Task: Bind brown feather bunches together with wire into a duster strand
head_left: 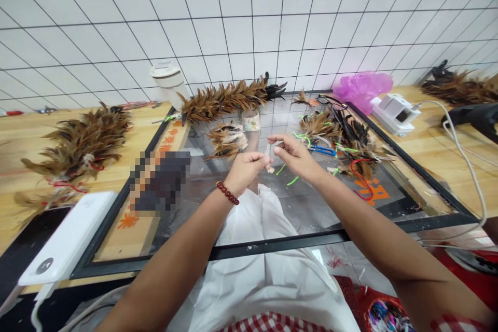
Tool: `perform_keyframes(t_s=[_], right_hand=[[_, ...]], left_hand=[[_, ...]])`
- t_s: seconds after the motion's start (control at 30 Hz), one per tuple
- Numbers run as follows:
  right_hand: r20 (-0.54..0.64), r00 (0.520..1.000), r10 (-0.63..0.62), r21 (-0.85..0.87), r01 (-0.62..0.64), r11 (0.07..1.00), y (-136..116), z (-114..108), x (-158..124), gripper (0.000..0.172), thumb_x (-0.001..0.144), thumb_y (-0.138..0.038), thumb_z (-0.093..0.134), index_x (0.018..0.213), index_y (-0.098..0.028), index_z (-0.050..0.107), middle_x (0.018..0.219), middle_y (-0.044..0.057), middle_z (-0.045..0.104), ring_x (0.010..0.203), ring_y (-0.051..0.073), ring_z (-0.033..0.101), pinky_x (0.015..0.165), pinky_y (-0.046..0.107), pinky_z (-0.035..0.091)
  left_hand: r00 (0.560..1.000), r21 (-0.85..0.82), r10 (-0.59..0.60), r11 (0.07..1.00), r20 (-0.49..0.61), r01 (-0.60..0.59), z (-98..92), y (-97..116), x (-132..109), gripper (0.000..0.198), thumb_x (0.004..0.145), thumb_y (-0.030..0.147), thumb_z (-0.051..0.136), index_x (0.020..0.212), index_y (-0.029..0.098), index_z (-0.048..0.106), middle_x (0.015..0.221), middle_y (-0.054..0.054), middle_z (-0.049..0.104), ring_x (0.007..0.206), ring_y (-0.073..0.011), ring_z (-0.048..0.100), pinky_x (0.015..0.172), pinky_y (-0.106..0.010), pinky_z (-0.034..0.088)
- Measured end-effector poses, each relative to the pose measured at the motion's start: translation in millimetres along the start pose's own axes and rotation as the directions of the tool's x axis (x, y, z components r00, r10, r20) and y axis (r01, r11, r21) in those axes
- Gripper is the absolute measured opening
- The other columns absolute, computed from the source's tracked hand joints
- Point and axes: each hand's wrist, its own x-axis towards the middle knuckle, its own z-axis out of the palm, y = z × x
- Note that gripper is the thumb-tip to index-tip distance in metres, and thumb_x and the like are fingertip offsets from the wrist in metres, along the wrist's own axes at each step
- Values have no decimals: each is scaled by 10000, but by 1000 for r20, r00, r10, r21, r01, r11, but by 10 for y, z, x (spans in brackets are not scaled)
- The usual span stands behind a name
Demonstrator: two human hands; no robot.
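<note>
Over the glass tabletop, my left hand [249,167] pinches a thin whitish strip [268,149] between thumb and fingertips. A small cream tuft shows just below those fingertips. Close by on the right, my right hand [293,156] has its fingers curved around the strip's upper end, thumb and forefinger apart. Whether it touches the strip is unclear. Beyond my left hand lies a bunch of brown feathers with pale fluffy ends [227,140]. Blue-handled snips [323,151] rest right of my right hand, near bright green cord pieces [292,180].
A long feather garland [225,101] lies along the back; another feather bundle [91,140] is at left. Loose dark feathers [350,132] and a red cord [361,179] are at right. Around stand a white canister [169,83], pink plastic bag [361,88], white power bank [70,238] and cabled adapter [397,113].
</note>
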Motion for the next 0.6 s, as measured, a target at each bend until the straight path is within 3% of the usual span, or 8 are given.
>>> perform_keyframes(t_s=[0.1,0.2,0.27,0.4,0.5,0.6], right_hand=[[124,985,122,200,-145,969,-3,-1,-1,363,832,-395,591,1133,-195,568,982,49,606,775,129,575,734,292,464],[130,973,192,302,-223,927,-16,29,6,300,791,-422,633,958,-174,606,826,16,604,713,117,563,707,277,459],[116,968,224,324,-250,912,-10,49,13,279,768,-439,649,810,-168,596,725,0,587,680,114,545,694,273,449],[108,967,229,292,-251,923,19,70,19,312,762,-472,636,723,-173,556,678,-8,570,643,111,511,650,264,421],[51,979,196,208,-202,957,22,79,16,297,793,-457,606,723,-174,547,652,-16,544,613,106,477,610,253,391],[12,993,120,117,-121,986,-3,80,10,246,837,-400,570,741,-175,554,692,4,579,672,125,507,661,270,407]], left_hand=[[1000,-39,-13,999,23,14,-2,9,-1,259,614,382,735,583,133,668,555,-17,593,430,-36,337,437,-204,242],[999,-26,4,1000,41,-3,-7,-1,0,256,637,392,713,624,138,685,531,-4,571,429,-40,329,433,-203,229],[999,9,34,999,32,-34,-6,-6,-3,243,664,387,690,651,145,701,530,-8,580,459,-64,394,462,-211,294],[993,41,114,993,-10,-113,13,0,-18,204,693,347,670,627,159,713,562,-25,637,606,-126,560,677,-263,448],[986,38,145,989,-79,-142,30,5,-29,196,687,338,687,612,160,721,628,-45,691,674,-154,613,771,-301,469],[979,-23,158,986,-130,-162,33,-2,-23,181,666,341,718,653,162,739,689,-60,719,730,-170,642,813,-324,478]])
